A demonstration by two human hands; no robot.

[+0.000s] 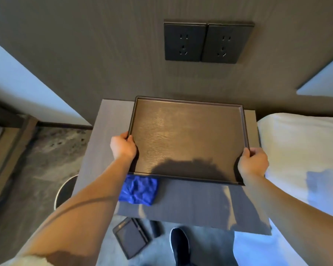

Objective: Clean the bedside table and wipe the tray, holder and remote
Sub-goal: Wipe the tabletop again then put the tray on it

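A grey bedside table [190,204] stands against a dark wall with twin sockets [208,42] at 12 o'clock and a white bed [300,143] at 3 o'clock. The brown tray [188,131] sits over the table's far half; whether it rests there or is lifted is unclear. The left hand [123,146] grips its 9 o'clock rim and the right hand [253,162] its 4 o'clock rim, fingers curled over the edge. A blue cloth [137,190] lies at the tray's 7 o'clock corner. On the floor at 6 o'clock lie a dark holder [132,238] and a shoe [179,244].
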